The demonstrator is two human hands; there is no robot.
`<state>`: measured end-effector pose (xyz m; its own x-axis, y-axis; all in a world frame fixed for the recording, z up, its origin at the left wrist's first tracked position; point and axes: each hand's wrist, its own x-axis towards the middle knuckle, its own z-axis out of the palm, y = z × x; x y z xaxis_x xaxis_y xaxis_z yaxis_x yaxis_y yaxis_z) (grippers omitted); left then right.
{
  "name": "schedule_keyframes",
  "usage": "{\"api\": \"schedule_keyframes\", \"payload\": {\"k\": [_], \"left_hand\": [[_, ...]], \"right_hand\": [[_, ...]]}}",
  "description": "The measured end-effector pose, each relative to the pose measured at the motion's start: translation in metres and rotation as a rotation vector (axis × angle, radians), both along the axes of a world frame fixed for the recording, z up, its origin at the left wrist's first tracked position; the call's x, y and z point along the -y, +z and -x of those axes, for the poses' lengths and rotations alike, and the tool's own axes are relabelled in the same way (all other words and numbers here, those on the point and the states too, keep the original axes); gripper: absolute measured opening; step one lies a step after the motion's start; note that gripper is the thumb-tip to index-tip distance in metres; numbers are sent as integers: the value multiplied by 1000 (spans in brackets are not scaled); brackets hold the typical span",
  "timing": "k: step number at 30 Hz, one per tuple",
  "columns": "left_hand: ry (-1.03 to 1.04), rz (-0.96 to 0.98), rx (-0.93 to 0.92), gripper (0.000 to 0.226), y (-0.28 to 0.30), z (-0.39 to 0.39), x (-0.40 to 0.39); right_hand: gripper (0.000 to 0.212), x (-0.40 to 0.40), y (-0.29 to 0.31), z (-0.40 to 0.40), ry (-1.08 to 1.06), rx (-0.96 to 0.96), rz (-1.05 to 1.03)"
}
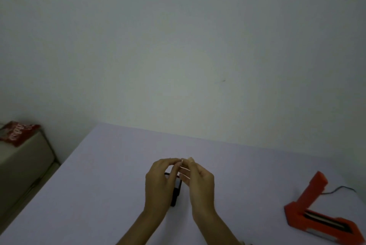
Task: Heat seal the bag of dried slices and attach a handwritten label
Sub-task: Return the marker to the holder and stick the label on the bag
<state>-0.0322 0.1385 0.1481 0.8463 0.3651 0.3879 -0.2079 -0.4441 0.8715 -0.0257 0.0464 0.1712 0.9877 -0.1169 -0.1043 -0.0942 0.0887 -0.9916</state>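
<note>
Near the middle of the lilac table (pixel 118 165), both hands raised just above the surface, fingertips meeting at a point. Left hand (pixel 160 181): fingers curled, thumb and forefinger pinched together on a small pale item (pixel 187 160) (too small and blurred to identify; possibly a label or a piece of tape). Right hand (pixel 200 179): fingers likewise curled, tips pinching the same pale item from the opposite side. Hands touching or nearly touching at the fingertips; exact contact cannot be told.

Directly below and between the hands, lying on the table: a small dark object (pixel 176 193), elongated, partly hidden by the left hand; identity unclear.

At the right edge of the table, well apart from the hands: an orange heat sealer (pixel 309 211), arm lifted at an angle, jaw standing open, pale strip visible along the base. Thin dark cord (pixel 340 188) running from behind the sealer toward the right edge of view.

Bag of dried slices: not identifiable anywhere on the table.

At far left, off the table and lower down: a grey-beige bench or mattress (pixel 23 157) against the wall, with a red packet (pixel 18 133) bearing white lettering resting on top. Behind the table: plain pale wall (pixel 178 47) with one small dark mark.
</note>
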Motion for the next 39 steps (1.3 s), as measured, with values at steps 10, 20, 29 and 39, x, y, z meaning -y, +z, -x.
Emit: {"api": "schedule_keyframes", "payload": {"k": [10,20,29,39], "left_hand": [[-57,62,-29,12,7,1,-1],[-52,9,-8,19,11,2,-2],[-22,-75,-65,10,3,-1,-4],[40,-174,-99,8,-8,3,0]], "right_hand": [[13,10,3,1,10,70,142],[11,10,4,-3,25,61,98],[15,10,-5,-11,5,52,245],[14,7,-18,-5,45,-26,148]]}}
